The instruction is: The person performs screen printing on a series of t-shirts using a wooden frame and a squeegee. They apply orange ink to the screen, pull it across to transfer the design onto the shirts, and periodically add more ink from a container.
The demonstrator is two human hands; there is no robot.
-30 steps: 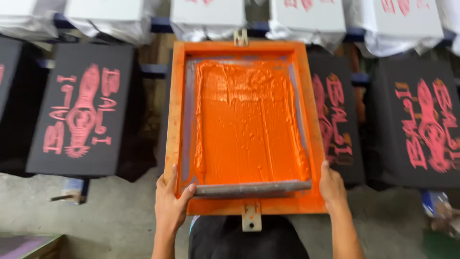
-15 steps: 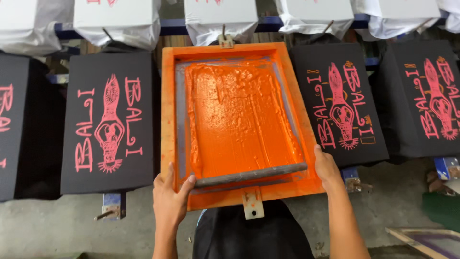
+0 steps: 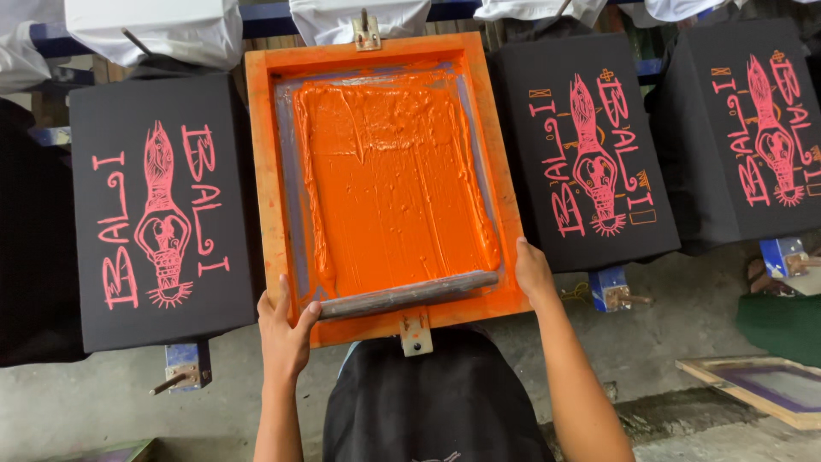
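Here the left hand [image 3: 285,329] grips the near left corner of the orange wooden screen frame [image 3: 258,154], thumb hooked over the top face and fingers wrapped under the edge, the thumb tip touching the left end of the squeegee [image 3: 407,294]. The right hand [image 3: 534,272] clasps the near right corner of the same frame, palm pressed to its outer edge with the fingers hidden beneath. The squeegee lies across the near end of the screen, slightly tilted — its right end sits a little farther from the person than its left — and thick orange ink [image 3: 389,180] covers the mesh beyond it, spread in streaks almost to the far edge. A metal bracket [image 3: 416,332] is fixed at the middle of the frame's near edge and another clamp [image 3: 367,32] at the middle of its far edge.

The frame sits over a printing platen, between two black shirts on their own platens: the left shirt [image 3: 162,210] just beside the frame's left edge, and the right shirt [image 3: 590,154] just beside its right edge — both bearing a pink figure with lettering. A third printed black shirt [image 3: 753,128] lies farther right. White shirts [image 3: 162,30] hang along the far side.
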